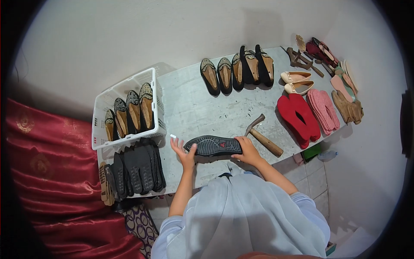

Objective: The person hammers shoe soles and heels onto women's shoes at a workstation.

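A black shoe [213,146] is held sole up above the near edge of the table, its patterned sole with a small red mark facing me. My right hand [247,151] grips its right end, the thumb and fingers on either side. At the left end, my left hand [184,153] has its fingers spread, with the thumb near or against the shoe; whether it touches is hard to tell. A small white piece [173,136] shows at a fingertip of my left hand. Just beyond my right hand lies a hammer [266,142] with a wooden handle.
A white basket [128,142] with patterned shoes stands at the left, black soles [140,166] in front of it. More patterned shoes [210,77] line the back edge. Red insoles [297,116], pink insoles [323,111], cream shoes [297,83] and tools [302,60] lie at the right.
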A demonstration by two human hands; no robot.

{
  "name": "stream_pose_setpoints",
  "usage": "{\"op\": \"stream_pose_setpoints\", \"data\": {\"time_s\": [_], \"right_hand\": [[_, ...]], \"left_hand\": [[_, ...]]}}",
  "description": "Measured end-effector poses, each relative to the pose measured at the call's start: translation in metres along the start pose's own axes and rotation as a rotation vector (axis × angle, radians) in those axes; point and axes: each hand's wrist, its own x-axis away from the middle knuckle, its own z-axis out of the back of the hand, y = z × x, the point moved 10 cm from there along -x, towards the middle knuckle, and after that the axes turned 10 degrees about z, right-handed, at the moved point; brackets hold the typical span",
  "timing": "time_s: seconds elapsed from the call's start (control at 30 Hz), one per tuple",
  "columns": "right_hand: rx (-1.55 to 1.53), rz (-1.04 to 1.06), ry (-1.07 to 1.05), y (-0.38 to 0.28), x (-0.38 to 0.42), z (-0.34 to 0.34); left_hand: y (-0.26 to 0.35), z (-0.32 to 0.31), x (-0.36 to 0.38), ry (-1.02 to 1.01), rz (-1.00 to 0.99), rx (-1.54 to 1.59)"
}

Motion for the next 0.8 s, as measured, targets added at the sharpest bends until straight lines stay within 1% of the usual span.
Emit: {"op": "stream_pose_setpoints", "data": {"time_s": [0.07, 0.13, 0.17, 0.27, 0.3, 0.4, 0.43, 0.53, 0.57, 0.67, 0.77, 0.8], "right_hand": [[0.003, -0.01, 0.004, -0.002, 0.0, 0.002], [0.012, -0.014, 0.006, -0.004, 0.003, 0.0], [0.021, -0.013, 0.01, -0.003, 0.005, -0.002], [0.01, 0.0, 0.028, -0.003, 0.005, -0.002], [0.001, 0.002, 0.034, -0.003, 0.006, -0.001], [-0.034, -0.024, 0.034, 0.004, 0.005, 0.001], [-0.053, -0.064, 0.066, 0.008, 0.006, 0.008], [0.119, -0.124, 0.204, 0.037, 0.024, 0.034], [0.335, -0.248, 0.177, 0.048, 0.036, 0.045], [0.627, -0.581, 0.235, 0.082, 0.076, 0.071], [0.617, -0.642, 0.155, 0.107, 0.098, 0.064], [0.636, -0.607, 0.137, 0.105, 0.097, 0.063]], "left_hand": [[0.065, -0.045, 0.009, -0.238, -0.373, -0.6], [0.078, -0.101, 0.025, -0.539, -0.461, -0.932], [0.071, -0.121, 0.039, -0.691, -0.505, -1.097], [0.031, -0.146, 0.055, -0.869, -0.485, -1.186], [0.031, -0.153, 0.062, -0.9, -0.52, -1.27], [0.027, -0.154, 0.056, -0.833, -0.548, -1.206], [0.03, -0.154, 0.057, -0.793, -0.595, -1.218], [0.03, -0.153, 0.052, -0.77, -0.535, -1.218], [0.029, -0.153, 0.052, -0.774, -0.526, -1.216], [0.032, -0.151, 0.056, -0.748, -0.547, -1.21], [0.03, -0.15, 0.059, -0.749, -0.54, -1.222], [0.031, -0.149, 0.059, -0.738, -0.544, -1.214]]}}
